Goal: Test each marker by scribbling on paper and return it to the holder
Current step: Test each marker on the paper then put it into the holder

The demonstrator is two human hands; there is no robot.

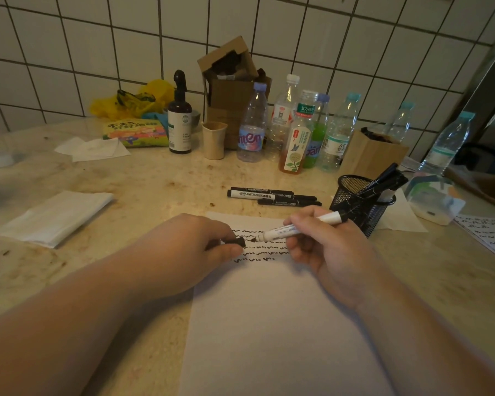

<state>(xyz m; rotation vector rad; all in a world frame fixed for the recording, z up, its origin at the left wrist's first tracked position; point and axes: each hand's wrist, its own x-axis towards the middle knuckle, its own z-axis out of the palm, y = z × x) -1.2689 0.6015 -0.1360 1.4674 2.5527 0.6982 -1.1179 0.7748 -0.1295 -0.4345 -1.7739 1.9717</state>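
A sheet of paper (272,324) lies on the table (155,178), and everything else is placed here relative to it. Over its far end the right hand (323,244) grips a white-barrelled marker (297,227), fingers curled round the barrel, the uncapped tip pointing left and resting at or just above the topmost scribbled line; whether it touches the sheet cannot be told. The left hand (195,247) sits on the paper's far left edge and pinches the black cap (237,242) between thumb and fingers, the cap just beside the marker's tip. Several rows of black scribbles (257,251) run across the paper between the two hands.

Just beyond the paper's far edge three capped markers (272,196) lie side by side on the table. Off the paper's far right corner stands a black mesh holder (360,204) with a few markers leaning in it. Further behind the paper a cluster of plastic bottles (295,130) stands by the tiled wall, with a dark spray bottle (179,121), a beige cup (214,140) and an open cardboard box (232,90) to their left. A wooden box (372,155) stands behind the holder. To the left of the paper lies a folded white cloth or tissue (55,215). At the right, another scribbled sheet (492,235) lies partly out of view.
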